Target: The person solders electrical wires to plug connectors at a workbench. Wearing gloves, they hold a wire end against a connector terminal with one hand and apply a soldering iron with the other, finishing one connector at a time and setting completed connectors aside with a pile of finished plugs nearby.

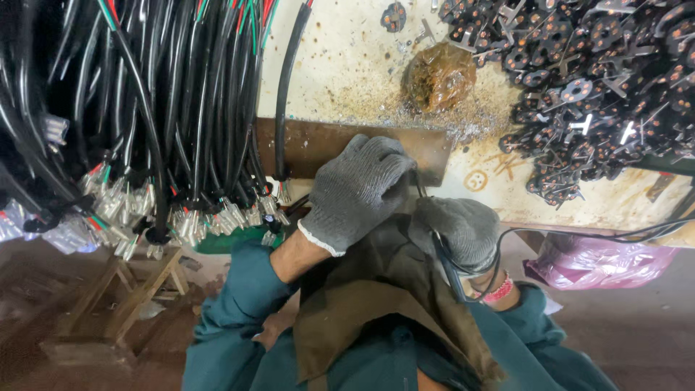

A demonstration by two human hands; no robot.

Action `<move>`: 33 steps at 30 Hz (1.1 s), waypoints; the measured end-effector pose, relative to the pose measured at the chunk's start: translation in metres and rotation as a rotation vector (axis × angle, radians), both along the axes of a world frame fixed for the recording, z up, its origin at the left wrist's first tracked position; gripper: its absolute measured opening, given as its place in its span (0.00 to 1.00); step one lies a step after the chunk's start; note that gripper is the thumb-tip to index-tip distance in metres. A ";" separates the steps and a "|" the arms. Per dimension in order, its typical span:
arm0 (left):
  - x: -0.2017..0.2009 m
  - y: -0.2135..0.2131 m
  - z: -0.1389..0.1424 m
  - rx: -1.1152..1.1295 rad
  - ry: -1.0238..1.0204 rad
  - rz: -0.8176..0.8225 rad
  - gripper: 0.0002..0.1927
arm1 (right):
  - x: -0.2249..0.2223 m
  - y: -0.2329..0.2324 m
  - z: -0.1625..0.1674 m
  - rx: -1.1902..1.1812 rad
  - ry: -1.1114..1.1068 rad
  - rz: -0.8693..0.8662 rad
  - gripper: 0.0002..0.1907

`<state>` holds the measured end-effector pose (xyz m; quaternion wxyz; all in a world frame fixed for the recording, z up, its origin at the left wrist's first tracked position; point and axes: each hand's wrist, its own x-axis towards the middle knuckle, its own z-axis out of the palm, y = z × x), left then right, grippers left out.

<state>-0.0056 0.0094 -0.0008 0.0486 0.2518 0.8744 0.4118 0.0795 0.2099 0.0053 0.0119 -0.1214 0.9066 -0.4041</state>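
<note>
Both my hands wear grey knit gloves and work close together at the bench's front edge. My left hand (358,190) is closed, knuckles up, over something I cannot see, just in front of a brown metal plate (304,148). My right hand (460,230) grips a black cable (449,271) that runs down past my wrist and off to the right. A thin dark wire rises between the two gloves. What sits between the fingers is hidden.
A thick bundle of black cables (145,108) with metal terminals hangs at the left. A heap of black plug parts (594,80) fills the top right. A brown wrapped lump (438,76) lies on the stained bench. A pink plastic bag (604,261) sits at the right, a wooden stool (116,304) below left.
</note>
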 end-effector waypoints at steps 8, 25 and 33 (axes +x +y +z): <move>-0.001 0.000 0.001 -0.017 -0.021 0.007 0.09 | 0.000 -0.001 0.001 -0.153 0.067 0.000 0.12; -0.003 -0.003 0.009 -0.078 -0.042 -0.057 0.11 | -0.003 -0.004 0.000 -0.370 -0.128 -0.174 0.08; -0.009 0.000 0.018 -0.006 -0.091 -0.046 0.09 | 0.036 0.023 -0.035 -0.355 -0.032 -0.521 0.13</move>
